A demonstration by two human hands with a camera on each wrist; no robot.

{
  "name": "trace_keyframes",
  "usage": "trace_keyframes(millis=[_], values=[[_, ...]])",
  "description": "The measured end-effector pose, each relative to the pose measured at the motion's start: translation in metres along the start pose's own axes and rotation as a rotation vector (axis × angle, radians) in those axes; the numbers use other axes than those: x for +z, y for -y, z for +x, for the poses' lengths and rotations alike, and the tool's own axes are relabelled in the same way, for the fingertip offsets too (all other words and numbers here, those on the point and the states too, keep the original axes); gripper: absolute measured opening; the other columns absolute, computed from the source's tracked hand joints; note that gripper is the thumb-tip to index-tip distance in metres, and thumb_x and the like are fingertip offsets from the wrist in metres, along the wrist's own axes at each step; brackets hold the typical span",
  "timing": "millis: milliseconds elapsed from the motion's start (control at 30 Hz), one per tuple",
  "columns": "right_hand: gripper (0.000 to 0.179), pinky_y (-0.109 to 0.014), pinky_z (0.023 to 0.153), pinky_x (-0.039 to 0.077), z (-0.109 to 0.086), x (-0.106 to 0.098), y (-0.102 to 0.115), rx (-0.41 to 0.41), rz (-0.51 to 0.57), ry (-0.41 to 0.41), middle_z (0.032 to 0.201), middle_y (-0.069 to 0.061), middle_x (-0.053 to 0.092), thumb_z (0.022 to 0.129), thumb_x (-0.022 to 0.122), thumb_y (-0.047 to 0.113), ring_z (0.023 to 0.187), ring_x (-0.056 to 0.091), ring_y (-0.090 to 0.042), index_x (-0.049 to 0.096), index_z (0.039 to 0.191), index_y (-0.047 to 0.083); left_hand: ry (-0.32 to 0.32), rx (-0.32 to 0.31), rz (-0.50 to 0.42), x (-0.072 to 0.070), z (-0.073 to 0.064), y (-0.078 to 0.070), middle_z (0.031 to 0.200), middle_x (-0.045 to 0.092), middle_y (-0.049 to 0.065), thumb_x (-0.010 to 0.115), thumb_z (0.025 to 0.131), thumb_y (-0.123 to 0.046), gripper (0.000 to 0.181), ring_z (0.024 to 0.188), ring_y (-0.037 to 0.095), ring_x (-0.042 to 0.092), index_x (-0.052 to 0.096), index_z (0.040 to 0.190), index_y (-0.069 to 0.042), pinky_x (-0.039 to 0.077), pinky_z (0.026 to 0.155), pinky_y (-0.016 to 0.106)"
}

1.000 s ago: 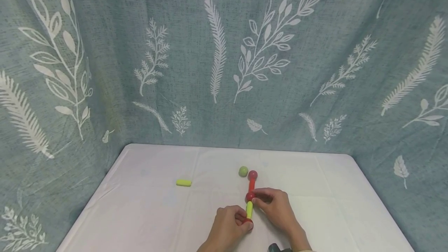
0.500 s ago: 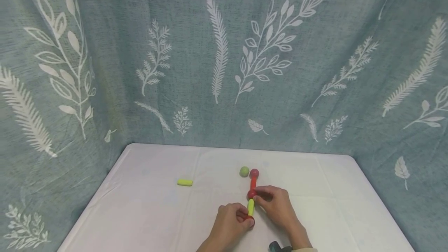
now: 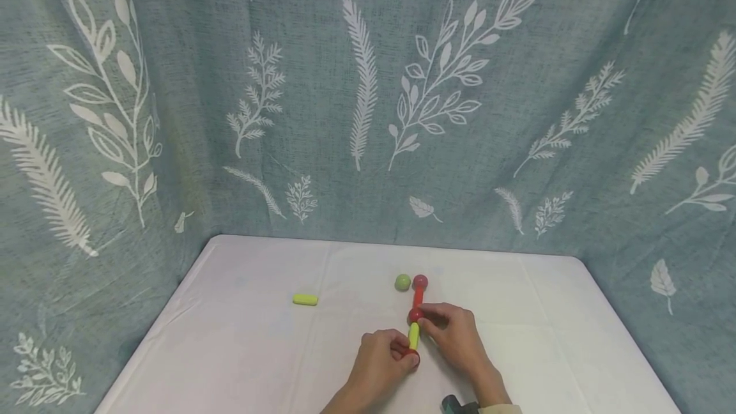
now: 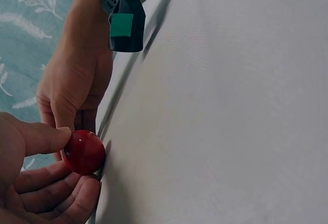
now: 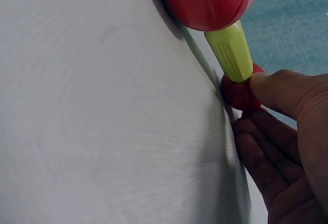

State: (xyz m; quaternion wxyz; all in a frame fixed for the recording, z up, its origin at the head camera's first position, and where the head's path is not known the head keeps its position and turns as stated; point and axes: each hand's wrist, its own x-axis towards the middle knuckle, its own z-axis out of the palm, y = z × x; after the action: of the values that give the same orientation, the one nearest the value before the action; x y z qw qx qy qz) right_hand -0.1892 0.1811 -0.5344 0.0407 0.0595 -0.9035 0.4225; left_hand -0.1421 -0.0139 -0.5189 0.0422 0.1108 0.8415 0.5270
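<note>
A straight chain of balls and rods lies on the white table, pointing away from me. My left hand [image 3: 379, 360] pinches its near red ball [image 3: 412, 359] between thumb and fingers. A yellow-green rod [image 3: 414, 336] joins that ball to the middle red ball [image 3: 415, 315], which my right hand [image 3: 457, 337] holds by thumb and fingertips. Beyond it, a red rod [image 3: 418, 297] leads to the far red ball [image 3: 421, 282]. In the left wrist view the near ball [image 4: 85, 152] sits under my thumb; the right wrist view has the yellow-green rod [image 5: 229, 52] meeting the middle ball [image 5: 239, 94].
A green ball [image 3: 403, 282] stands just left of the far red ball. Farther left lies a loose yellow-green rod [image 3: 305, 299]. A patterned blue-green curtain [image 3: 322, 114] hangs behind and beside the white table [image 3: 241, 344].
Both hands and the chain have slid slightly away from the person, bringing the far red ball a little farther back beside the green ball. The grips look the same.
</note>
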Motion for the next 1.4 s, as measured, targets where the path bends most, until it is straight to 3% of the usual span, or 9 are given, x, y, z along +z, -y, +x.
trace_keyframes(millis=[267, 500, 633, 833, 1033, 1233, 1400], values=[[0.028, -0.048, 0.107, 0.059, 0.002, 0.001, -0.002, 0.011, -0.004, -0.009, 0.116, 0.008, 0.083, 0.095, 0.086, 0.016, 0.118, 0.076, -0.019, 0.083, 0.122, 0.023, 0.001, 0.006, 0.02, 0.001, 0.002, 0.004, 0.081, 0.077, -0.005, 0.09, 0.089, -0.011, 0.017, 0.07, 0.002, 0.067, 0.078, 0.099, -0.004, 0.057, 0.066, 0.024], [0.029, -0.049, 0.106, 0.059, 0.002, 0.0, -0.006, 0.02, 0.01, -0.007, 0.116, 0.009, 0.083, 0.095, 0.086, 0.017, 0.115, 0.077, -0.017, 0.082, 0.123, 0.023, -0.011, -0.082, 0.092, -0.013, -0.003, -0.001, 0.089, 0.078, -0.003, 0.092, 0.088, -0.019, 0.024, 0.079, 0.008, 0.066, 0.08, 0.104, -0.007, 0.056, 0.073, 0.029], [0.028, -0.047, 0.105, 0.06, 0.002, -0.001, -0.006, 0.02, 0.014, 0.001, 0.115, 0.009, 0.083, 0.096, 0.085, 0.018, 0.113, 0.077, -0.015, 0.082, 0.123, 0.025, -0.024, -0.077, 0.105, -0.045, -0.002, 0.005, 0.102, 0.08, 0.005, 0.091, 0.09, -0.017, 0.03, 0.087, 0.013, 0.071, 0.079, 0.114, -0.005, 0.063, 0.078, 0.033], [0.029, -0.047, 0.106, 0.06, 0.002, -0.001, -0.007, 0.034, 0.028, 0.002, 0.116, 0.01, 0.083, 0.095, 0.085, 0.019, 0.114, 0.076, -0.014, 0.082, 0.123, 0.025, -0.16, 0.05, -0.01, -0.116, 0.005, 0.039, 0.115, 0.082, 0.015, 0.087, 0.091, -0.003, 0.031, 0.104, 0.03, 0.08, 0.078, 0.12, 0.0, 0.065, 0.09, 0.033], [0.032, -0.048, 0.108, 0.059, 0.002, -0.002, -0.008, 0.043, 0.031, -0.001, 0.118, 0.008, 0.083, 0.095, 0.086, 0.017, 0.118, 0.076, -0.018, 0.082, 0.126, 0.023, -0.177, 0.1, -0.078, -0.175, 0.009, 0.073, 0.125, 0.08, 0.019, 0.083, 0.095, -0.003, 0.033, 0.117, 0.036, 0.078, 0.077, 0.127, -0.002, 0.062, 0.096, 0.025], [0.03, -0.048, 0.108, 0.059, 0.002, -0.001, -0.009, 0.04, 0.054, 0.0, 0.118, 0.008, 0.083, 0.094, 0.086, 0.02, 0.119, 0.076, -0.019, 0.082, 0.123, 0.025, -0.158, 0.088, -0.1, -0.2, 0.014, 0.091, 0.127, 0.078, 0.023, 0.082, 0.096, -0.004, 0.031, 0.115, 0.023, 0.079, 0.078, 0.126, -0.001, 0.06, 0.092, 0.018], [0.028, -0.048, 0.107, 0.059, 0.002, 0.001, -0.011, 0.031, 0.067, -0.007, 0.118, 0.008, 0.083, 0.094, 0.087, 0.02, 0.119, 0.076, -0.019, 0.083, 0.121, 0.026, -0.136, 0.071, -0.073, -0.204, 0.021, 0.098, 0.126, 0.079, 0.023, 0.082, 0.096, -0.002, 0.032, 0.115, 0.032, 0.079, 0.077, 0.127, 0.002, 0.06, 0.092, 0.019]])
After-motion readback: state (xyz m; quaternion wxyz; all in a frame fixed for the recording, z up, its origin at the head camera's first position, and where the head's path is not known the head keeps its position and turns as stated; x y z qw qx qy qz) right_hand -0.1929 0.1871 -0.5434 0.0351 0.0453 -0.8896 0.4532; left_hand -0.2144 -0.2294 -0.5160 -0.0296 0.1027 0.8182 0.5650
